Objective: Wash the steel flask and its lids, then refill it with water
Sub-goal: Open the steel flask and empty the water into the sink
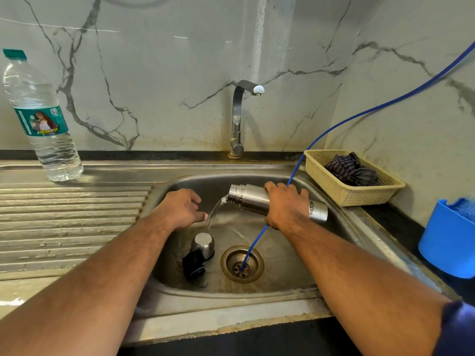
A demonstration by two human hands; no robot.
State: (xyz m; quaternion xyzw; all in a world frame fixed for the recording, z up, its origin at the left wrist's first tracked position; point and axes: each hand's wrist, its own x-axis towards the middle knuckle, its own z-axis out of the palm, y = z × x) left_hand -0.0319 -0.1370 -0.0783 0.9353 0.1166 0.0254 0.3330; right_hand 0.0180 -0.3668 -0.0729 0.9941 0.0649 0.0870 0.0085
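Observation:
My right hand grips the steel flask around its middle, tipped almost sideways over the sink with its open mouth to the left. Water pours from the mouth in a thin stream. My left hand hovers open just left of the stream, fingers apart, holding nothing. On the sink floor below lie the steel cup lid, upside down, and the black inner lid touching it.
A tap stands behind the sink. A blue hose runs from the upper right into the drain. A plastic water bottle stands on the left drainboard. A beige basket with a cloth and a blue tub sit on the right.

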